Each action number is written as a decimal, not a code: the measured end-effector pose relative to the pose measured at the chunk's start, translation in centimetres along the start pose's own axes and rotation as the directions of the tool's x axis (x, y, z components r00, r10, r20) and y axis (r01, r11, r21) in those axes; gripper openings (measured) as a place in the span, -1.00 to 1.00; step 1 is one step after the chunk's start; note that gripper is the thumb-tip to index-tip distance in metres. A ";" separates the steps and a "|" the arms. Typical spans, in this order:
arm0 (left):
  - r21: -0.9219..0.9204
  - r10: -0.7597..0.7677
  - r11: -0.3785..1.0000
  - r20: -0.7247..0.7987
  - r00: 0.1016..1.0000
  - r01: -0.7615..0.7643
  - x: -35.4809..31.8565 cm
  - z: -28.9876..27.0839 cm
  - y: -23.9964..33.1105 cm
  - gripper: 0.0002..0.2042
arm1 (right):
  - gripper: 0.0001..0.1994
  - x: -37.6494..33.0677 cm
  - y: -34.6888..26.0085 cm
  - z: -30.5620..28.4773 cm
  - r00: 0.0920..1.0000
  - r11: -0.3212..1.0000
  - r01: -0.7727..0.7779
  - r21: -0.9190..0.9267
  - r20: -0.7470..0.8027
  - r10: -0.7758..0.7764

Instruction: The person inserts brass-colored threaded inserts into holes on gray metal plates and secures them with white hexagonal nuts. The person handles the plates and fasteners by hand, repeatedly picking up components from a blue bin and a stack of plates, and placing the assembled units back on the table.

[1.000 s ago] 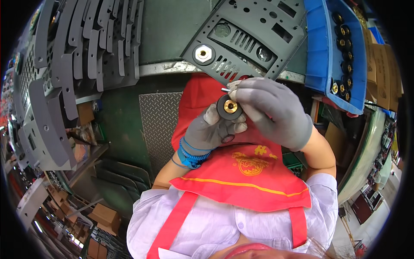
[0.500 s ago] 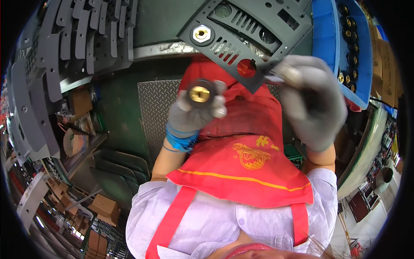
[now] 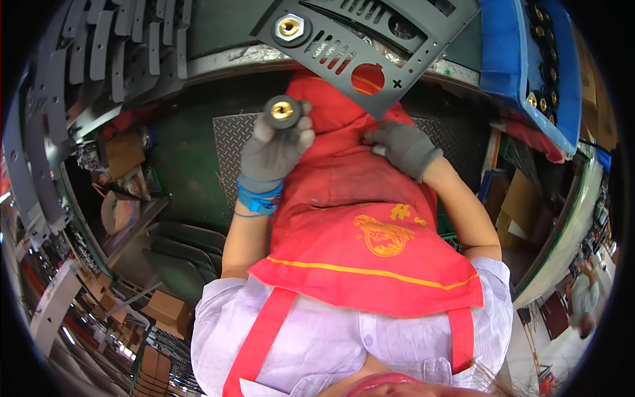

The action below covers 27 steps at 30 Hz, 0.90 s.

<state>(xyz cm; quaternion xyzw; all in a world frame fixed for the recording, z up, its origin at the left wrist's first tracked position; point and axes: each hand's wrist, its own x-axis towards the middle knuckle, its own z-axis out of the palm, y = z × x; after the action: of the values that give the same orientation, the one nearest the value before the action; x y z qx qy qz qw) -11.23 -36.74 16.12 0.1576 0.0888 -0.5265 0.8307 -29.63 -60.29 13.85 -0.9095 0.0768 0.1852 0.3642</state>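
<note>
My left hand point(image 3: 272, 153), in a grey glove with a blue wrist strap, holds up a round black socket with a brass centre point(image 3: 282, 110). It is just below the grey metal panel point(image 3: 331, 49). One brass-centred socket point(image 3: 289, 28) sits fitted in that panel. A round open hole point(image 3: 367, 78) lies to its right, with the red apron showing through. My gloved right hand point(image 3: 403, 147) rests against the apron under the panel's lower corner, fingers curled. Whether they hold anything is hidden.
A blue tray point(image 3: 506, 59) with several black and brass sockets stands at the upper right. Rows of grey metal brackets point(image 3: 99, 53) fill the upper left. Green chequered floor plate point(image 3: 228, 142) lies below, with cardboard boxes point(image 3: 165, 308) at the lower left. Another person point(image 3: 582, 291) is at the far right.
My hands have parted: the right hand left the socket, went up to the panel and then dropped below its corner. The left hand keeps the socket raised near the panel.
</note>
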 end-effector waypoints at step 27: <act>0.054 -0.359 0.932 0.264 0.895 0.357 0.1 4.2 -4.4 -0.46 | -0.65 -3.4 -11.7 -11.0 0.859 0.870 0.323 -0.372 -0.271 -0.434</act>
<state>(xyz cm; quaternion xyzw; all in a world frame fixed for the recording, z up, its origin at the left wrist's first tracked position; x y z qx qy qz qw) -15.24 -40.09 19.29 0.0674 0.0012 -0.6870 0.7235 -26.47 -59.36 29.94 -0.9705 -0.0734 -0.0441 0.2252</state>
